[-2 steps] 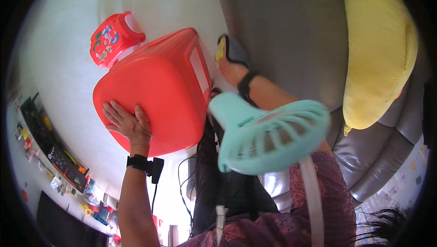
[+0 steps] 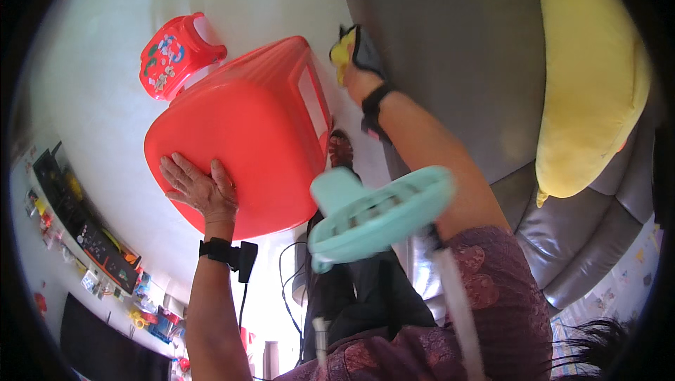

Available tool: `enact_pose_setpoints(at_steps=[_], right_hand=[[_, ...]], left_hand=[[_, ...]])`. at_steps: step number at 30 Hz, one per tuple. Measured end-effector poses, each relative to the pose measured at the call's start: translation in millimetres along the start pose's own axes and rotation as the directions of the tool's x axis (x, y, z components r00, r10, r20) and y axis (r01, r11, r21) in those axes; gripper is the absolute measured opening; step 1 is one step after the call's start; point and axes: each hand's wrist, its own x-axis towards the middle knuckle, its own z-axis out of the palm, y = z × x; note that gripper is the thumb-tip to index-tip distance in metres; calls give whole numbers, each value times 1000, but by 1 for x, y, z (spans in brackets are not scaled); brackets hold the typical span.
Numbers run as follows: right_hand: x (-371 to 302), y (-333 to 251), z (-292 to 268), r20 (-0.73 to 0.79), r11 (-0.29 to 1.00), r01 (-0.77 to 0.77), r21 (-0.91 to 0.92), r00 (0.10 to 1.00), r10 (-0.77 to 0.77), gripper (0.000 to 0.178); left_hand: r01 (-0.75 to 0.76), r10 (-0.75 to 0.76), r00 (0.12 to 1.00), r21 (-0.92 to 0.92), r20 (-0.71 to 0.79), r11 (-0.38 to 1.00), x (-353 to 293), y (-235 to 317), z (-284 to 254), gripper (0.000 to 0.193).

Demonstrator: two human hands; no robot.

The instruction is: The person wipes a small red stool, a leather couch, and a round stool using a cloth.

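Left of centre, the left hand (image 2: 209,196) lies with fingers spread on the larger red stool (image 2: 239,124); at upper centre, the right hand (image 2: 359,82) clasps a yellow-and-grey cloth (image 2: 367,56) beside the grey sofa (image 2: 443,50); how much is finished or remains cannot be told.

Mint-green plastic handheld fan (image 2: 394,216): motion-blurred, hiding part of the black trousers (image 2: 383,286). Right hand (image 2: 359,80): fingers largely obscured by the grey-and-yellow cloth (image 2: 367,56) it holds. Small red sticker-covered stool (image 2: 169,57): partly hidden behind large red plastic stool (image 2: 225,135). Long yellow plush cushion (image 2: 594,79): cut off at upper edge. Leftmost shelf items (image 2: 42,216): too small to identify.
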Motion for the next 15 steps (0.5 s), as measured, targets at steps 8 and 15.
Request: enact_pose_setpoints(at_steps=[8, 15], right_hand=[[-91, 62, 16, -75, 914, -405, -21, 912, 403, 43], [-290, 133, -13, -197, 547, -837, 29, 532, 824, 59]], left_hand=[[-21, 21, 1000, -40, 9, 999, -2, 1, 0, 77], [-42, 42, 999, -27, 4, 999, -1, 5, 0, 73]])
